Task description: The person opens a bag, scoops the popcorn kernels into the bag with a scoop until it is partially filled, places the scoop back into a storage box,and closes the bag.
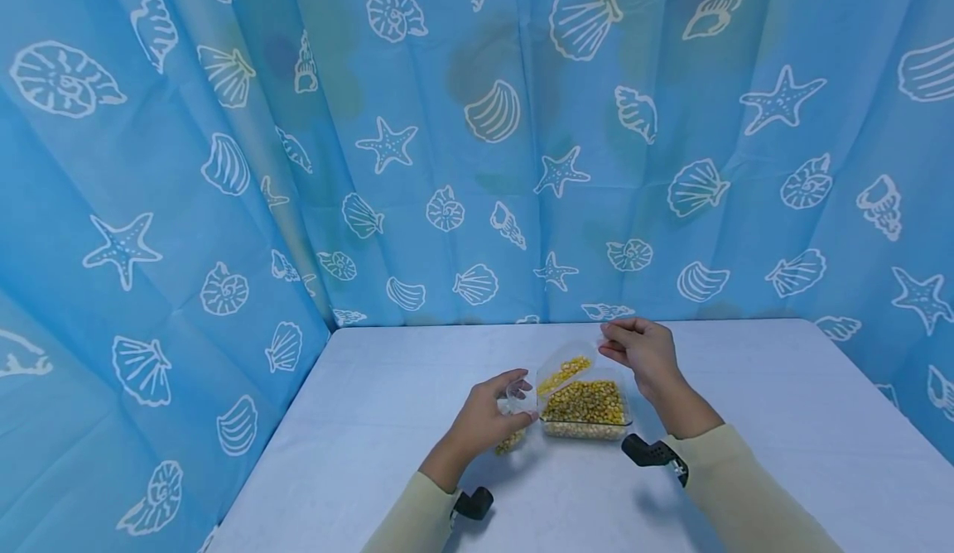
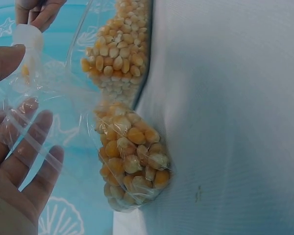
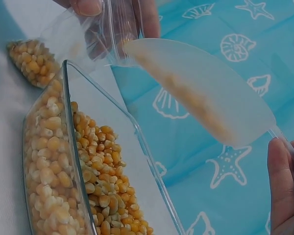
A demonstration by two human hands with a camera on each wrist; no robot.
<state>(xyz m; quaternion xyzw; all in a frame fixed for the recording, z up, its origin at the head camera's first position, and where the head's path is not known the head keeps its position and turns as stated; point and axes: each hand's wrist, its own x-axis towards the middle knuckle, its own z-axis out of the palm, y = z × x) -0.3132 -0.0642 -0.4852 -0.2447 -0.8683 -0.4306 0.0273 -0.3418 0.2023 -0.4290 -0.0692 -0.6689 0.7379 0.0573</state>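
Note:
My left hand (image 1: 480, 416) holds a clear plastic bag (image 2: 132, 161) by its mouth, the thumb on one side and the fingers on the other. Yellow corn kernels fill the bag's bottom, which hangs at or near the tabletop. The handle of a translucent scoop (image 3: 220, 88) is pinched in my right hand (image 1: 647, 356). A strip of kernels lies along the scoop, whose tip reaches the bag's mouth; whether they touch cannot be told. Below the scoop stands a rectangular glass container (image 1: 585, 431), holding many corn kernels (image 3: 108, 181).
A white-covered table (image 1: 373, 445) lies under everything. Behind it and along the left hangs a blue curtain (image 1: 447, 164) printed with white shells and starfish. Dark camera mounts (image 1: 474, 503) sit on both wrists.

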